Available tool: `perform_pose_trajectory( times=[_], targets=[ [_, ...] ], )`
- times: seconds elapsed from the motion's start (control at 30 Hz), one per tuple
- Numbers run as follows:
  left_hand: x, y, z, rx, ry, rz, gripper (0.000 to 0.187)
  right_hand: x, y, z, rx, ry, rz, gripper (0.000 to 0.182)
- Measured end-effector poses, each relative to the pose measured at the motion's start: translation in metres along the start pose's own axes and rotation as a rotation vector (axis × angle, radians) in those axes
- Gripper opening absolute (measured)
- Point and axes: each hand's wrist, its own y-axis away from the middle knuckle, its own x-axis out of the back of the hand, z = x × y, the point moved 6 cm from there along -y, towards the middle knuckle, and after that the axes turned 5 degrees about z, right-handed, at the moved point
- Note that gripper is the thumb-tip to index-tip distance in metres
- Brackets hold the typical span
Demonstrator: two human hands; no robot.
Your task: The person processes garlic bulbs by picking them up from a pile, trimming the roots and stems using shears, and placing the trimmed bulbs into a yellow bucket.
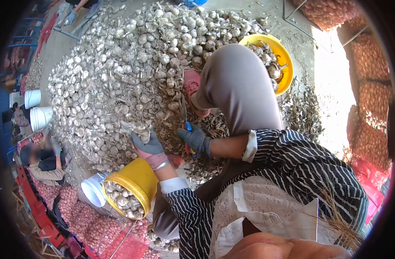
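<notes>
My left hand (151,146), in a grey and pink glove, is closed around a garlic bulb (141,131) with papery skin. To its right, my right hand (196,139), gloved in grey, grips scissors (183,110) with blue and red handles, blades pointing away from me and apart from the bulb. A large heap of garlic (115,77) spreads on the floor beyond both hands. The tilted yellow bucket (141,175) near my left forearm holds trimmed bulbs. Beyond my raised knee, another yellow bucket (287,60) contains bulbs with stems.
A person (46,166) sits at the left; another person's gloved hand (71,17) shows at top left. White buckets (41,118) stand left of the heap. Filled red net sacks (370,99) line the right side. Dry trimmings (303,114) lie near my knee.
</notes>
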Motion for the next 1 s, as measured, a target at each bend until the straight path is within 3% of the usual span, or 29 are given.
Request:
perform_pose_trajectory(
  times=[0.03, 0.07, 0.1, 0.13, 0.2, 0.27, 0.33, 0.4, 0.43, 0.53, 0.57, 0.73, 0.8, 0.87, 0.93, 1.0],
  targets=[
    [-0.013, 0.000, 0.040, -0.023, 0.017, -0.018, 0.041, 0.001, 0.008, 0.002, -0.034, 0.060, 0.022, 0.024],
    [-0.027, 0.000, 0.089, 0.055, 0.249, -0.017, 0.041, 0.001, 0.016, -0.002, -0.006, 0.040, 0.030, 0.024],
    [-0.043, 0.004, 0.131, 0.139, 0.473, -0.024, 0.043, -0.003, 0.026, -0.003, -0.042, 0.067, -0.034, 0.025],
    [-0.059, 0.011, 0.160, 0.119, 0.479, -0.046, 0.043, -0.006, 0.036, -0.002, -0.079, 0.098, -0.098, 0.027],
    [-0.100, 0.045, 0.249, -0.744, 0.150, -0.261, 0.045, -0.015, 0.042, 0.003, 0.024, 0.178, -0.155, 0.026],
    [-0.152, 0.068, 0.290, -0.960, 0.023, -0.375, 0.058, -0.020, 0.044, 0.000, 0.138, 0.294, -0.262, 0.025],
    [-0.192, 0.098, 0.317, -1.259, -0.239, -0.490, 0.047, -0.022, 0.047, -0.001, 0.159, 0.305, -0.307, 0.024],
    [-0.240, 0.085, 0.257, 0.168, 0.310, -0.794, 0.039, -0.020, 0.050, -0.008, 0.165, 0.312, -0.343, 0.024],
    [-0.247, 0.086, 0.251, 0.023, 0.264, -0.812, 0.036, -0.016, 0.052, -0.009, 0.165, 0.313, -0.352, 0.024],
    [-0.234, 0.075, 0.233, 0.083, 0.489, -0.882, 0.038, -0.018, 0.056, 0.001, 0.166, 0.317, -0.376, 0.024],
    [-0.233, 0.078, 0.241, 0.360, 0.807, -0.925, 0.040, -0.019, 0.057, 0.002, 0.162, 0.314, -0.379, 0.024],
    [-0.199, 0.063, 0.248, 0.393, 0.978, -0.850, 0.042, -0.022, 0.055, 0.005, 0.135, 0.283, -0.360, 0.023],
    [-0.175, 0.048, 0.242, 0.595, 1.425, -0.869, 0.041, -0.021, 0.055, 0.006, 0.115, 0.253, -0.340, 0.023],
    [-0.137, 0.030, 0.217, 0.524, 1.415, -0.741, 0.039, -0.019, 0.050, 0.008, 0.075, 0.217, -0.297, 0.023],
    [-0.080, 0.009, 0.159, 0.421, 1.285, -0.388, 0.039, -0.017, 0.039, 0.017, 0.018, 0.154, -0.223, 0.023],
    [-0.021, 0.009, 0.092, 0.532, 1.255, -0.116, 0.035, -0.011, 0.026, 0.023, -0.059, 0.055, -0.136, 0.025]
  ],
)
